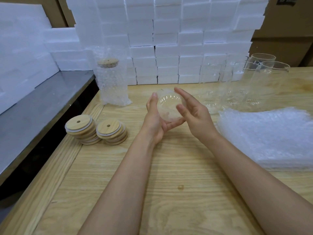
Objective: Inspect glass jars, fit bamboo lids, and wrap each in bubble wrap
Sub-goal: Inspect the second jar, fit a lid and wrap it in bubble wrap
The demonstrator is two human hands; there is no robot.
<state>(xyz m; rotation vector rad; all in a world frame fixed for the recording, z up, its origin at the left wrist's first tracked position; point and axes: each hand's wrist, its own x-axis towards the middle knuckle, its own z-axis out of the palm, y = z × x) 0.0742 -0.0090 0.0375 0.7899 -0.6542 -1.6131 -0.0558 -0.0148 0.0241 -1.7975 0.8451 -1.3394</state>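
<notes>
Above the middle of the wooden surface (169,184), a person holds a glass jar (170,107) tipped on its side, with one round end turned towards their face. The left hand (155,122) carries it: the fingers curl under the glass and the thumb runs up its left side. The right hand (194,116) stands open just right of the jar, fingers nearly straight and thumb across the near face. I cannot tell whether it actually touches the glass.

This looks like the inspection step. To do it well, I would turn the jar slowly in the cradling hand so light runs round the rim and wall, showing any chips or cracks. The open hand should steady the jar rather than squeeze it. It is safer to work low over the surface, since bare glass is slippery.

Two stacks of bamboo lids (81,128) lie to the near left, within easy reach. A pile of bubble wrap (267,138) lies to the right. One wrapped jar (111,80) stands at the far left, and the bare jars (264,78) wait at the far right.
</notes>
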